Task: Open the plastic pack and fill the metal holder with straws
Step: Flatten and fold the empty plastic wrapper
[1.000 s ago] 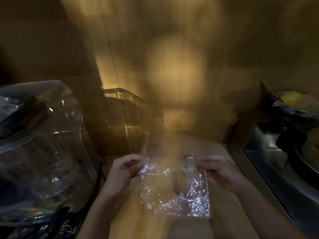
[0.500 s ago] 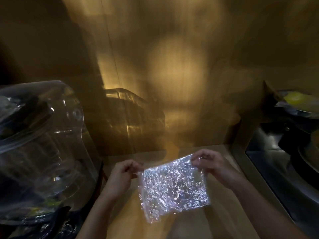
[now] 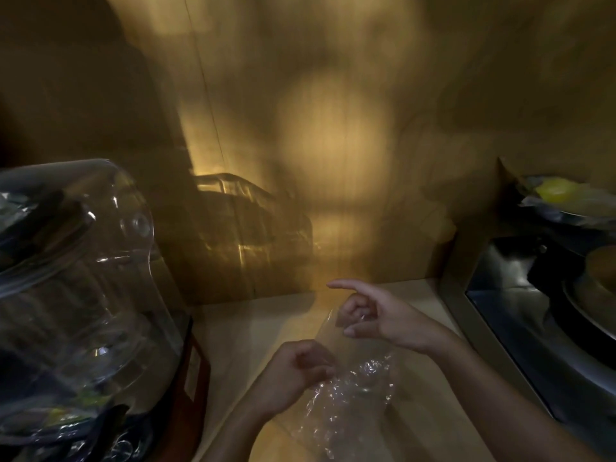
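Plastic pack (image 3: 350, 395): clear, crinkled film, nearest the viewer, held low over the pale tabletop (image 3: 253, 328). Half a second earlier it was stretched flat and taut between 2 hands as a bright silvery sheet; now it is slack and hangs lengthwise toward the viewer, the glare reduced to a few glints. A loose upper flap is seen rising toward the right hand. It is judged that the pack has been pulled apart at its top, or is being torn, so that the opening step is under way and not confirmed as finished.

Left hand (image 3: 293, 371): closed in a fist-like pinch on the near left edge of the film.

Right hand (image 3: 376, 316): set farther back and now apart from the left; thumb and middle fingers are pinched on the upper edge of the film, index finger extended and free.

Not made out: straws inside the pack; no outline can be told through the film. The metal holder is not identified anywhere in view.

Left margin: a large clear domed cover (image 3: 83, 278), contents dark and blurred. Right margin: a steel tray edge (image 3: 520, 321), cut off by the frame. Beyond: a wooden wall (image 3: 333, 128), dim and soft.
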The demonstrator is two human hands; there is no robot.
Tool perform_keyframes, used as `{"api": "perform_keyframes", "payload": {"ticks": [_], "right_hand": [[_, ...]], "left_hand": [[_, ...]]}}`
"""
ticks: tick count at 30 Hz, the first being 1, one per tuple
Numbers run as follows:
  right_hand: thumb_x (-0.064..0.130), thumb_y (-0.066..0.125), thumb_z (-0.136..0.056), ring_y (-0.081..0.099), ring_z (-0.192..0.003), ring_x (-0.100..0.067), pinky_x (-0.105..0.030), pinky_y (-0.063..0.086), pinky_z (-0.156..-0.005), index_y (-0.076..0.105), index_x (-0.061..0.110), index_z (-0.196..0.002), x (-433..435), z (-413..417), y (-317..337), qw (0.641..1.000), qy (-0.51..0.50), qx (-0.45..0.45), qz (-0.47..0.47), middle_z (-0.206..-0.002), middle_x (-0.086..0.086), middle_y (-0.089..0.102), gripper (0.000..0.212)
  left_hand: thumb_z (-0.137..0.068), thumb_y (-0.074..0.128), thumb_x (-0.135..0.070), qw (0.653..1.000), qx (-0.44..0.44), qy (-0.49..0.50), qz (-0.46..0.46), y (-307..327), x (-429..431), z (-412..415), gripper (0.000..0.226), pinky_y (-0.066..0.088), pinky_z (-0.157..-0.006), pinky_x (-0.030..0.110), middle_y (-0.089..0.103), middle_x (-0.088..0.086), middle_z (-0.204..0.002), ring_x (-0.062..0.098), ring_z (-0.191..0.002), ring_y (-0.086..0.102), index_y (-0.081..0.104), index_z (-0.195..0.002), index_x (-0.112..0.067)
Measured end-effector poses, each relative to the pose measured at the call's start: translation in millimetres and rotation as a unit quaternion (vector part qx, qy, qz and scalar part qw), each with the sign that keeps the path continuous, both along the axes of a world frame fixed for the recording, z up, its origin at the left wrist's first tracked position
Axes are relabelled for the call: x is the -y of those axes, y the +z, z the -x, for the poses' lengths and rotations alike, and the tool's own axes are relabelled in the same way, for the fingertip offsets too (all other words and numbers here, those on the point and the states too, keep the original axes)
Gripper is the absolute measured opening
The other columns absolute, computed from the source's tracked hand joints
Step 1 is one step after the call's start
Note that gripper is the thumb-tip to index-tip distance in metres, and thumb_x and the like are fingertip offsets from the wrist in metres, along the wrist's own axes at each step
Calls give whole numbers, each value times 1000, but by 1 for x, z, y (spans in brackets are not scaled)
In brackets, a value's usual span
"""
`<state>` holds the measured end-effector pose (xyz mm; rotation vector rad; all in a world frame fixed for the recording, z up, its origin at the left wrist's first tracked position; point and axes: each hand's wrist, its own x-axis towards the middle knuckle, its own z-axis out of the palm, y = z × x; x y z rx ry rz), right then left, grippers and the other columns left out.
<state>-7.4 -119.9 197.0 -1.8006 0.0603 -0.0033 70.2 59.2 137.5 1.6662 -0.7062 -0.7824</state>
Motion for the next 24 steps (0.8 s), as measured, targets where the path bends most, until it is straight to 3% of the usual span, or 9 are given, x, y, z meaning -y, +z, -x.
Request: {"api": "perform_keyframes", "payload": {"ticks": [3,7,10,14,16,19,22,24], "right_hand": [[7,76,-70,64,-80,-17,-26,50,-73,45,24,-129,10,5,-11,997,-51,-19,-52,-85,-2,70,69],[24,79,-64,69,-89,-25,-26,51,-77,50,28,-123,15,11,-26,988,-84,-50,-120,-90,-5,74,66],[19,79,-63,67,-90,-20,-27,47,-83,52,26,-123,10,12,-42,978,-128,-57,-157,-97,-9,71,67],[6,69,-67,67,-75,-12,-19,52,-63,47,25,-121,-10,11,-62,958,-152,-73,-233,-89,-4,68,61],[11,74,-61,66,-91,-18,-23,53,-68,40,28,-128,-21,8,-73,958,-147,-96,-227,-107,-9,67,77],[15,79,-61,55,-112,-25,-24,52,-71,25,29,-140,-35,2,-89,963,-150,-123,-188,-133,-18,50,96],[10,80,-62,57,-109,-31,-36,53,-77,20,30,-141,-45,-3,-104,966,-131,-153,-160,-132,-25,49,101],[-5,73,-70,60,-86,-31,-34,51,-65,19,27,-141,-51,-8,-113,970,-134,-151,-135,-113,-30,58,94]], "left_hand": [[-74,73,-5,999,-17,39,11,-1,-4,-4,11,49,-52,21,71,5,-71,13,-66,63,68,-72,-15],[-73,73,-5,996,-45,69,28,-3,-11,-9,6,49,-50,22,67,8,-73,14,-66,60,68,-76,-4],[-72,73,-4,991,-66,112,44,-7,-15,-10,6,47,-51,26,67,7,-71,16,-64,59,68,-77,-2],[-73,70,-1,969,-125,195,86,-12,-20,-12,10,49,-48,24,70,-1,-65,10,-57,63,72,-72,-11],[-74,70,-1,959,-134,230,96,-16,-23,-14,14,48,-48,25,70,-3,-62,9,-55,62,73,-70,-14],[-74,70,-2,953,-145,249,96,-23,-29,-14,13,47,-42,20,68,-4,-58,6,-50,61,72,-70,-13],[-76,68,0,940,-163,284,92,-33,-35,-13,13,48,-41,20,69,-1,-61,8,-50,62,71,-72,-12],[-77,66,4,929,-179,310,90,-40,-40,-13,10,48,-41,20,66,8,-66,12,-50,61,69,-75,-6]]}}
